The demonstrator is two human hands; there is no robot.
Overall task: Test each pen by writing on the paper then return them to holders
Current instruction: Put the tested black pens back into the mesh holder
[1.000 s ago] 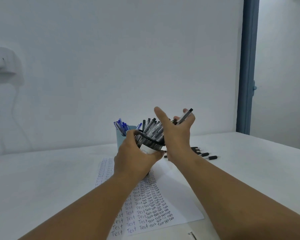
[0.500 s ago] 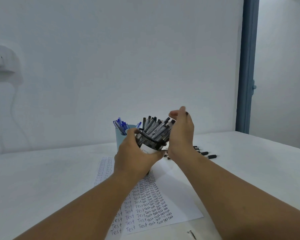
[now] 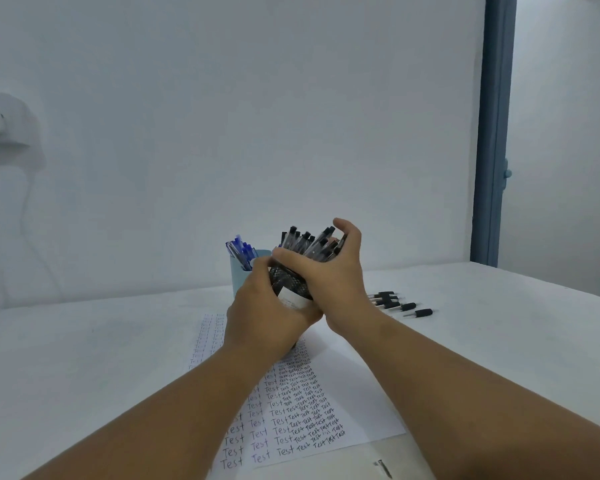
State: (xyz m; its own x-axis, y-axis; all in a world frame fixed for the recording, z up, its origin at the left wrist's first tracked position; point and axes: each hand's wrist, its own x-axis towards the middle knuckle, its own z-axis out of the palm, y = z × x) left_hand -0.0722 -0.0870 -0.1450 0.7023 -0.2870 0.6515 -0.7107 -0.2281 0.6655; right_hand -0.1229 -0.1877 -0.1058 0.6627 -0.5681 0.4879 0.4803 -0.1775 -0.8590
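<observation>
Pens [image 3: 309,242] with black caps filled a black mesh holder [image 3: 288,284] that the person held tilted above the sheet of paper [image 3: 354,386], its open mouth leaning away and to the right. The left hand [image 3: 264,317] gripped the holder from the near side, fingers and thumb curled round its mesh wall, with a white label on the wall showing just beside the thumb. The right hand [image 3: 329,271] lay against the right side of the holder, its thumb across the rim and its fingers curved round the bundle of pens, cupping them together; whether the fingers actually pinched any one pen could not be told. Behind the holder and to its left stood a light blue cup [image 3: 241,275] on the table [image 3: 84,358], upright, with blue pens [image 3: 239,251] sticking out of it. To the right of the holder, well apart from it, a small row of black pen caps [image 3: 395,303] lay on the table surface, some with thin pale tips showing. The paper lay below the holder, reaching toward the person, and was covered in columns of the handwritten word "Test", some in black and some in blue ink. Near the paper's closest right corner lay a small dark metal object [image 3: 383,467], too small to identify. Far behind the holder rose a plain white wall [image 3: 257,116], with a blue door frame [image 3: 492,133] to the right.
</observation>
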